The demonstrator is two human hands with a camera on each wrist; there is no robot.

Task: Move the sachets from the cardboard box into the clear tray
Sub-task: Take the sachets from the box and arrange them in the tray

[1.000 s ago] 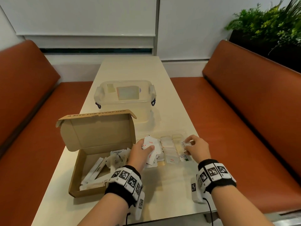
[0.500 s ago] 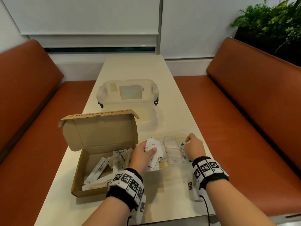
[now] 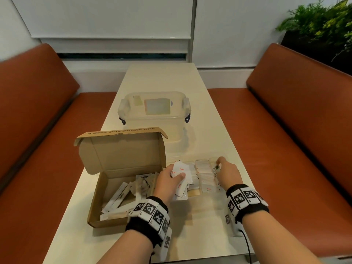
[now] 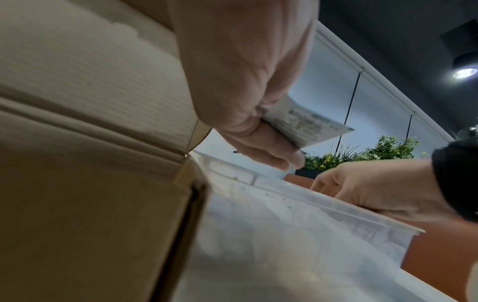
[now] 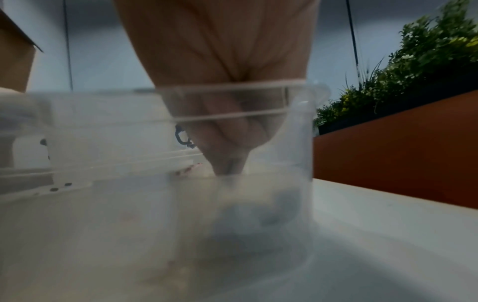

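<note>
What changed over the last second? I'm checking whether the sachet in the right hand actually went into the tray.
The right hand moved forward and down into the right end of the clear tray, its fingers lowering a green-printed sachet it pinches; not yet released. The left hand stayed over the tray's left end gripping its bundle of salt sachets. The cardboard box and lidded container stayed put.

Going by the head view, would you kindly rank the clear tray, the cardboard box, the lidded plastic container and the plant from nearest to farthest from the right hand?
1. Clear tray: the right hand is reaching into its right end.
2. Cardboard box: left of the tray, beyond the left hand.
3. Lidded plastic container: farther up the table, behind the box.
4. Plant: far right corner, behind the bench.
</note>
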